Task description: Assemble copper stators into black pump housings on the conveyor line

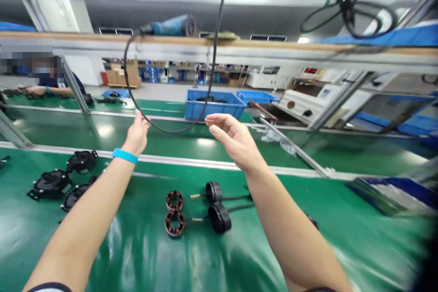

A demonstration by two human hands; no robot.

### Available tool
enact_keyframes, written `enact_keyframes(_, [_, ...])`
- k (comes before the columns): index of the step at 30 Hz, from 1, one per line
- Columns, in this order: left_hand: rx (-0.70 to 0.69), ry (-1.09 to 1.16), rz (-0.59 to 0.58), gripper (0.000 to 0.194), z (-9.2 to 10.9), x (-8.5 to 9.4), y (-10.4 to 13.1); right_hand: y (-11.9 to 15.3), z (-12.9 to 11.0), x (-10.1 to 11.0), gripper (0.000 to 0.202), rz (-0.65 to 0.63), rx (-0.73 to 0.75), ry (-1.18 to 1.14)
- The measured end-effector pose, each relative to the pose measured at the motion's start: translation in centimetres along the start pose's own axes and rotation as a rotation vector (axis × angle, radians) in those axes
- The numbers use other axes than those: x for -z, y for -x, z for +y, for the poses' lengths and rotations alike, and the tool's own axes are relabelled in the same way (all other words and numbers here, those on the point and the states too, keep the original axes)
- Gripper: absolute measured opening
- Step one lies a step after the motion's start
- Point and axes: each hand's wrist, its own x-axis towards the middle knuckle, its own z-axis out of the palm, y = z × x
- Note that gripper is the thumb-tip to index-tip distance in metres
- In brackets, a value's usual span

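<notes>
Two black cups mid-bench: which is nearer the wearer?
The lower cup in the picture, larger in view; the other cup sits behind it, farther up the green bench.

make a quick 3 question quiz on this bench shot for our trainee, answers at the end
1. Multiple choice: how many rings with copper-coloured windings lie on the green bench?
a) one
b) two
c) five

2. True or false: the right grip is clenched around a screwdriver.

3. Fill in the blank: seen from the wearer's side, the rings lie to the ___ of the two round black cups.

Key: 1. b; 2. false, it is open with nothing visible in it; 3. left
</notes>
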Motion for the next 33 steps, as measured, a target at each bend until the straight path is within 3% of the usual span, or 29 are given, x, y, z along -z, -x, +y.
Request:
enact_keyframes(4, [0.044, 0.296, -0.042, 0.048, 2.4, -1.6, 2.4, -7.9, -1.8, -4.7, 0.058, -0.034, -0.094, -0.25])
enact_keyframes(7, [0.059, 0.435, -0.123, 0.052, 4.1, -1.3, 6.2, -13.6, -3.0, -8.1, 0.057, -0.04, -0.289, -0.452])
enact_keyframes(10, [0.084, 0.498, -0.214, 0.053, 5.7, -0.6, 9.9, -18.2, -4.1, -10.9, 0.058, -0.015, -0.345, -0.664])
enact_keyframes(15, [0.145, 0.508, -0.291, 0.054, 5.6, 1.0, 15.6, -22.8, -6.4, -13.5, 0.067, 0.093, -0.298, -0.993])
enact_keyframes(18, [0.197, 0.486, -0.286, 0.054, 3.6, 1.7, 18.5, -23.3, -8.1, -14.1, 0.034, 0.125, -0.284, -1.092])
enact_keyframes(21, [0.284, 0.434, -0.293, 0.053, 0.9, 2.1, 20.2, -21.5, -9.2, -14.6, 0.004, 0.056, -0.303, -1.098])
enact_keyframes(24, [0.393, 0.315, -0.297, 0.059, -1.7, 3.0, 21.0, -17.5, -9.4, -14.5, 0.009, -0.016, -0.291, -1.034])
enact_keyframes(26, [0.38, 0.201, -0.257, 0.061, -3.2, 4.0, 21.5, -13.7, -9.0, -13.6, 0.018, -0.061, -0.237, -0.971])
enact_keyframes(29, [0.222, -0.048, -0.214, 0.055, -5.3, 6.2, 22.5, -6.4, -7.6, -10.8, 0.03, -0.117, -0.125, -0.794])
enact_keyframes(31, [0.063, -0.211, -0.199, 0.048, -6.7, 7.5, 23.8, -0.7, -6.0, -8.1, 0.03, -0.127, -0.138, -0.611])
enact_keyframes(33, [-0.106, -0.352, -0.18, 0.042, -8.0, 8.2, 25.9, 5.5, -4.0, -5.0, 0.043, -0.1, -0.166, -0.435])
